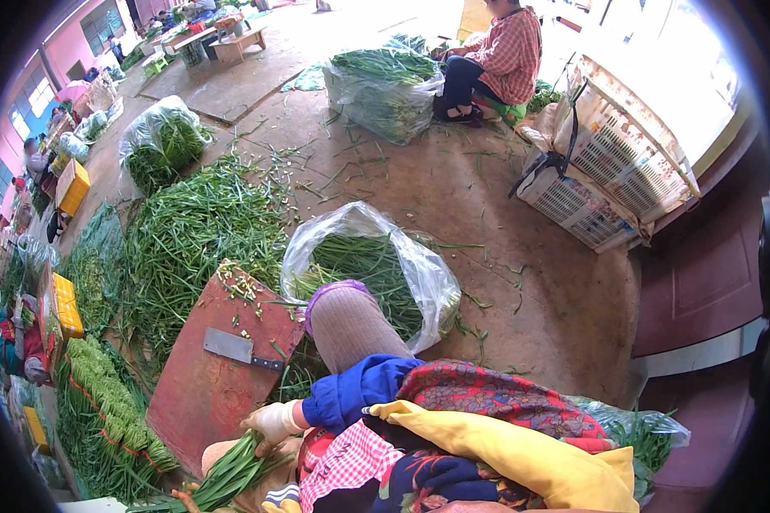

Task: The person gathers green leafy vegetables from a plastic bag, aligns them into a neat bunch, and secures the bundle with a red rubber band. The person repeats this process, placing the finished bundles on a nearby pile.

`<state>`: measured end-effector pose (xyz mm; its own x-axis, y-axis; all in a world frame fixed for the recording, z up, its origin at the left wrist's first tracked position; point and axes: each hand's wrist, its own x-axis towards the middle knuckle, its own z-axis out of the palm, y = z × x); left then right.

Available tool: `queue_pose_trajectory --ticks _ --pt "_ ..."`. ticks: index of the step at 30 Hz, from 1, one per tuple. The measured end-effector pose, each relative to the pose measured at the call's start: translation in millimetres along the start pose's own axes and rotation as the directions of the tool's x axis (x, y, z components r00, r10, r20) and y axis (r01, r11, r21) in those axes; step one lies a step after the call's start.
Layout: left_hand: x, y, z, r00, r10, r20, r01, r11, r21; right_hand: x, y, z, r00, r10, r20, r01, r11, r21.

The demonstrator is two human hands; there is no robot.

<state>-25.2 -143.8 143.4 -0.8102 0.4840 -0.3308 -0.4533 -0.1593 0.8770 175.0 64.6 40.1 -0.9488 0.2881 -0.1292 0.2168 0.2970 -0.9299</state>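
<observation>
My right hand (pixel 273 424), wrapped in a whitish covering and coming from a blue sleeve, holds the upper end of a bunch of long green leafy stalks (pixel 231 465). My left hand (pixel 187 496) shows only in part at the bottom edge, its fingers around the lower part of the same bunch. The bunch lies over my tan-covered knee. Beyond my hands, a tilted red board (pixel 212 391) bears a cleaver (pixel 231 346) with a black handle and scattered cut stalk bits (pixel 239 282).
A large heap of greens (pixel 199 237) lies beyond the board. An open plastic bag of greens (pixel 423 276) stands by my other knee. Tied greens (pixel 115 410) are stacked left. Farther off are a bagged bundle (pixel 385 96), a seated person (pixel 504 58) and white crates (pixel 616 160).
</observation>
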Motion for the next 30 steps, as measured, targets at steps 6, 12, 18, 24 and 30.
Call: queue_pose_trajectory --ticks 6,12,18,24,30 --pt "4.7 -11.3 3.6 1.0 -0.018 0.022 0.019 1.0 -0.007 5.9 6.1 -10.8 0.987 0.162 0.009 -0.162 0.986 -0.032" --pt "-2.4 -18.9 9.8 0.999 0.017 0.048 -0.017 1.0 -0.009 24.3 13.3 -16.0 0.953 0.042 -0.302 -0.008 0.993 0.114" --pt "-5.5 -20.2 3.2 0.996 0.044 0.076 -0.043 0.999 -0.024 17.0 47.3 -8.4 0.975 0.045 -0.216 -0.17 0.776 -0.608" --pt "-8.1 -15.4 -1.3 0.992 0.084 0.091 -0.078 0.995 -0.059 18.5 65.0 3.0 0.978 0.198 0.062 -0.187 0.972 -0.14" --pt "-2.2 -15.7 -24.9 0.985 0.126 0.12 -0.115 0.989 -0.094 37.8 16.3 -7.9 0.964 -0.001 0.266 -0.244 0.394 0.886"
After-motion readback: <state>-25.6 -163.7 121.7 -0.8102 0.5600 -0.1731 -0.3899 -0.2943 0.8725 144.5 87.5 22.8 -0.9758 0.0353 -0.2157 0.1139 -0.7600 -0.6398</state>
